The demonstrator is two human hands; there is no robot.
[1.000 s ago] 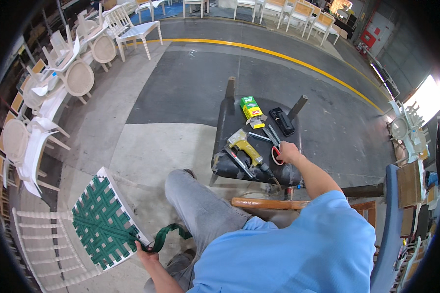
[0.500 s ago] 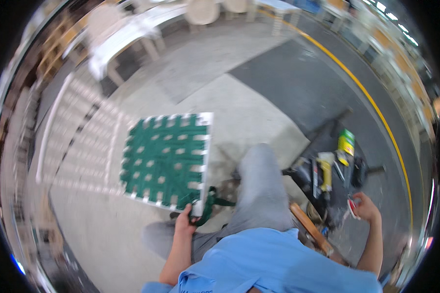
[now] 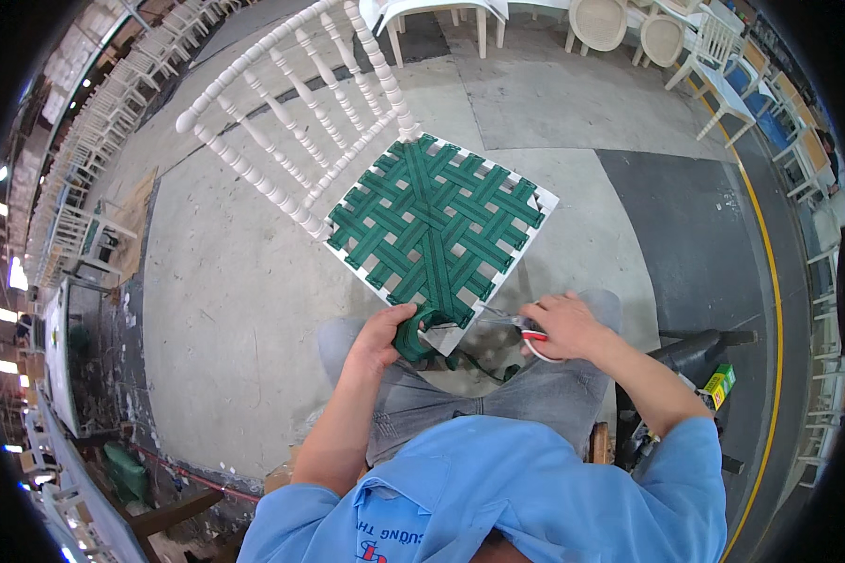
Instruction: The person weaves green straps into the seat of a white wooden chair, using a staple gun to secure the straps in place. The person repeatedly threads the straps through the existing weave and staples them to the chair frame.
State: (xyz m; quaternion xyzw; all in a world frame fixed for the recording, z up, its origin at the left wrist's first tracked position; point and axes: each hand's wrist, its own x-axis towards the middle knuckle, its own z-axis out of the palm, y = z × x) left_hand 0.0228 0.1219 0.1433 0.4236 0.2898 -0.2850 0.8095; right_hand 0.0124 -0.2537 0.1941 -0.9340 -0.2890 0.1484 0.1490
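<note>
In front of my knees stands a white wooden chair [image 3: 300,174] with turned back spindles. Its seat is woven from green webbing straps [image 3: 432,225], with two straps crossing diagonally. At the seat's near corner my left hand [image 3: 381,333] grips a loose bundle of green webbing [image 3: 417,334]. My right hand [image 3: 567,327] is closed around red-and-white handled scissors [image 3: 538,345]. The scissor blades point left toward the same corner, beside the webbing. A loose strap end hangs down between my legs. Whether the blades touch the strap I cannot tell.
To my right, a low black stand [image 3: 690,357] carries tools and a green-and-yellow box [image 3: 719,385]. White chairs and tables line the far side. Rows of pale chairs [image 3: 113,122] run along the left. A yellow line [image 3: 770,281] crosses the floor at right.
My right hand has brought the scissors from the tool stand over to the seat corner. My view has turned, so the chair appears farther right. My left hand keeps holding the webbing.
</note>
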